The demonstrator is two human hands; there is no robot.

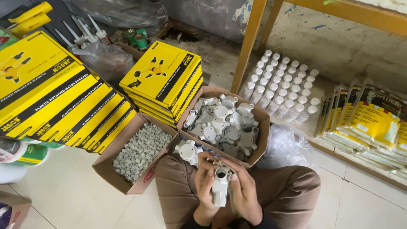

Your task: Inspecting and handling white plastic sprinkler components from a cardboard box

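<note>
Low centre of view, over the person's lap: a white plastic fitting [220,186] held upright between both hands. Left hand [204,186] wraps it from 9 o'clock, fingers curled round its side; right hand [245,193] closes on it from 3 o'clock, fingertips at the upper rim. Both grips narrow and holding the fitting; it sits between the two palms, touching each.

Fitting: pale grey-white, moulded, a round open socket at the top showing a dark hole, a longer tubular body running down toward 6 o'clock. Something small and beige sits at its top edge under the right fingertips; cannot tell what it is.

At 12 o'clock from the hands, an open cardboard box [259,127] heaped with similar white round fittings with stub outlets. One more white fitting [187,151] lies just outside that box at 10 o'clock from the hands, against the knee. At 9 o'clock, a second open carton [108,167] full of small grey clips [137,152]. Behind it, stacks of flat yellow boxes [163,74]. At 1 o'clock, rows of white capped bottles [280,87] on the floor; at 3 o'clock, yellow packets [373,121] leaning in a row.

Hidden: lower end of the fitting behind the palms; both wrists cut off by the bottom edge; the clear plastic bag [286,146] beside the box too crumpled to read.
</note>
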